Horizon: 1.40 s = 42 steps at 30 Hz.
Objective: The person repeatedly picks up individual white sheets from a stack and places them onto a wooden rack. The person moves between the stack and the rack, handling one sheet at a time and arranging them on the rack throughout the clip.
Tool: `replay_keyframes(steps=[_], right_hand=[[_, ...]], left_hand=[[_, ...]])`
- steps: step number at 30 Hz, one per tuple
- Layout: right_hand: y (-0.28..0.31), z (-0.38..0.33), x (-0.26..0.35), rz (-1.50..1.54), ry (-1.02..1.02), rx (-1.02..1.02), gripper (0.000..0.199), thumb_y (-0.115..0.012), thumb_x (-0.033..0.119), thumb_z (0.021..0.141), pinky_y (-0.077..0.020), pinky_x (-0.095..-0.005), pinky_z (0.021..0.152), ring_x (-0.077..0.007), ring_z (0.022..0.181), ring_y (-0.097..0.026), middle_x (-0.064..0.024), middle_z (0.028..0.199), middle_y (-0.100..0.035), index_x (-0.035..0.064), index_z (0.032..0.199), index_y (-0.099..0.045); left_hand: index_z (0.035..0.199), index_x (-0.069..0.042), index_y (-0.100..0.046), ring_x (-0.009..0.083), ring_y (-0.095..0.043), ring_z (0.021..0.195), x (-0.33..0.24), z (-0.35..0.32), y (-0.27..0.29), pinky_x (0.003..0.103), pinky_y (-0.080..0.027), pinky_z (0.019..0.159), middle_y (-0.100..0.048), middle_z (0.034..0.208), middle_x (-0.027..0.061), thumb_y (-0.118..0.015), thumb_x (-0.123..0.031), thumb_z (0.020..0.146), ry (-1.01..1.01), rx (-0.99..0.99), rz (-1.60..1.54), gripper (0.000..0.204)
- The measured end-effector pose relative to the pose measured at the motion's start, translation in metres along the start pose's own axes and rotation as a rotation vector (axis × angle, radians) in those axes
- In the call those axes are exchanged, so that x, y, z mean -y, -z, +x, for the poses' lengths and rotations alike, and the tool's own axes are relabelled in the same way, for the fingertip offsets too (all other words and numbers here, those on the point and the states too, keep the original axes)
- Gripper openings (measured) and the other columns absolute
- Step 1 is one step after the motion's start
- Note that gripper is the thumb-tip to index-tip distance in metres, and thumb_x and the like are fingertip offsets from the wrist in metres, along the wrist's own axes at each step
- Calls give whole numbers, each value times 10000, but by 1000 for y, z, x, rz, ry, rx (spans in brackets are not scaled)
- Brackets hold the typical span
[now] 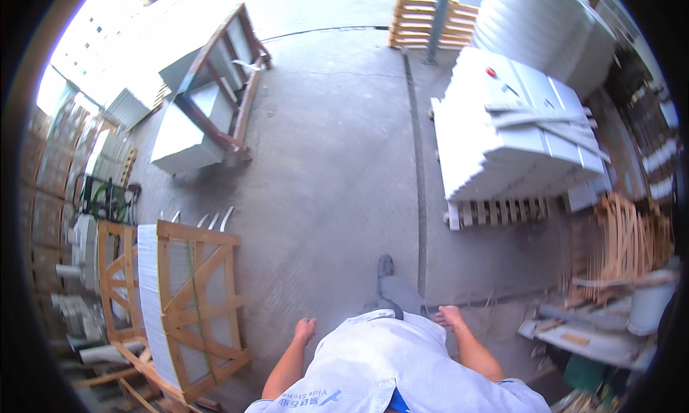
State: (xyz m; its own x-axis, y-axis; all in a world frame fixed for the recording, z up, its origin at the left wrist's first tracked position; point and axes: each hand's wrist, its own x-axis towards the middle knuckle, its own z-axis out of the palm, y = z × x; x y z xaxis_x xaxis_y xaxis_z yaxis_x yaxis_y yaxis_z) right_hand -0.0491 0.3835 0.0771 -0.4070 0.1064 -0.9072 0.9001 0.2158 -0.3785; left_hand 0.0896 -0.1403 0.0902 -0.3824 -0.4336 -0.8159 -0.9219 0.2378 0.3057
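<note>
At your far left, a timber crate (pixel 204 312) of upright white slabs (pixel 151 298) stands nearest your left hand (pixel 306 330), well apart from it; beyond is a reddish-brown rack (pixel 247 110). That hand's fingers look curled, how tightly I can't tell. Your right hand's (pixel 451 317) fingers are bent, clenched or loose being unclear. Farther right, stacked pale slabs (pixel 470 162) rest on a slatted pallet (pixel 495 212), near thin wooden slats (pixel 621 241).
</note>
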Motion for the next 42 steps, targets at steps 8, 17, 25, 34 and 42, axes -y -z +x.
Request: replay_keyframes(steps=[8, 17, 25, 34, 42], right_hand=[[-16, 95, 210, -344, 33, 75, 261, -558, 226, 915, -501, -328, 492, -210, 635, -636, -119, 849, -666, 0, 1037, -606], [-174, 127, 416, -479, 363, 338, 327, -570, 294, 927, -537, -333, 589, -225, 735, -667, -130, 913, -680, 2, 1070, -601], [-306, 133, 453, -639, 302, 337, 386, -577, 297, 920, -554, -367, 644, -266, 790, -670, -189, 1013, -668, -29, 1125, -589], [-397, 123, 546, -681, 137, 287, 391, -558, 281, 926, -557, -357, 641, -273, 795, -661, -215, 1031, -652, -64, 1110, -572], [-543, 149, 698, -777, 269, 377, 455, -569, 282, 905, -568, -376, 658, -296, 812, -677, -219, 1030, -661, -67, 1196, -538]], left_hand=[[1007, 13, -630, 203, -648, 632, -72, 21, 33, 334, -503, 524, -667, 790, 120, -545, -308, 900, 92, -201, -441, 349], [1083, 16, -626, 189, -644, 631, -111, 48, 63, 333, -495, 518, -665, 836, 111, -579, -301, 885, 194, -277, -690, 376], [1016, -56, -642, 203, -589, 502, -64, 143, 154, 362, -442, 422, -659, 710, 124, -554, -317, 897, 409, -136, -469, 300], [1024, -2, -673, 265, -696, 739, -123, 266, 352, 403, -521, 754, -692, 878, 172, -549, -373, 887, 121, -461, -693, 415], [967, -4, -663, 259, -682, 678, -167, 310, 409, 393, -526, 687, -688, 765, 139, -542, -376, 893, 276, -378, -714, 398]])
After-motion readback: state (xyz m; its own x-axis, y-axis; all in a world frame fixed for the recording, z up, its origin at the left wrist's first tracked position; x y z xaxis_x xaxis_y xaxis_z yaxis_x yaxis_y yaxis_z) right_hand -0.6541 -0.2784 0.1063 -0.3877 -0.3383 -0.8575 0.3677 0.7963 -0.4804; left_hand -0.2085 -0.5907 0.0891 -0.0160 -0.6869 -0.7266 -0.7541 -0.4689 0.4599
